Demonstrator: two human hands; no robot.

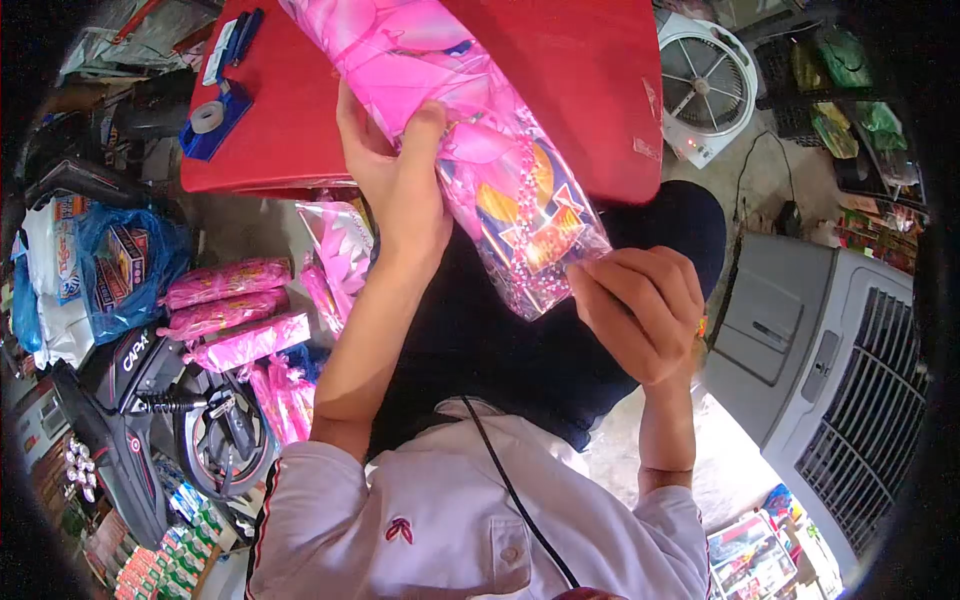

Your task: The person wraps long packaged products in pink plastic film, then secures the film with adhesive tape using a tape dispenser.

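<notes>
A long package in shiny pink patterned wrapping [440, 75] is held up at a slant over the front edge of the red table. Toward its lower end the wrapping is clear with small pink dots, and a dark printed item with orange and yellow shapes shows through. My left hand [405, 185] grips the package by its left side, thumb on top and fingers mostly hidden underneath. At the lower right corner, my right hand [645, 310] is closed, its thumb and fingertips pinching the clear film of the wrapping.
On the red table [270, 130] lie a blue tape dispenser [212, 118] and dark pens [243, 38]. Several pink wrapped packages [235, 310] are stacked at left by a motorbike [215, 430]. A white fan [700, 85] and a grey air cooler [780, 330] stand at right.
</notes>
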